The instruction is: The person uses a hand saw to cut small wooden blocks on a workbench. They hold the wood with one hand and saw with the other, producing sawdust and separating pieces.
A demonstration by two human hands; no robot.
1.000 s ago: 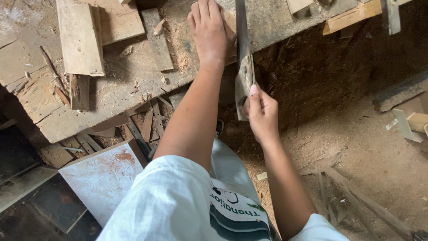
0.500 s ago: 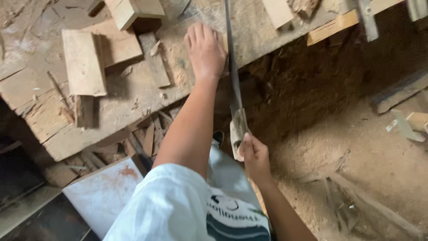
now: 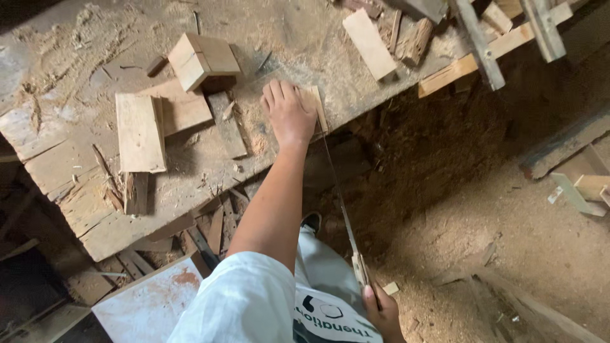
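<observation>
Head: saw (image 3: 340,203) drawn back; right hand (image 3: 383,312) lower

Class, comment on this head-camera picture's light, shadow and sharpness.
Head view: soft daylight on the workbench, no glare; deep shadow beneath it at lower left; left hand and wood piece sharp; thin saw blade faint against dark ground; right hand cut by the frame edge.

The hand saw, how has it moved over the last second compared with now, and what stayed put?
The right hand has drawn the thin steel hand saw back toward the body, so more blade now shows below the bench edge. The left hand stays flat on the small pale wooden piece at the edge of the dusty wooden workbench. The loose wood blocks have not moved.
</observation>
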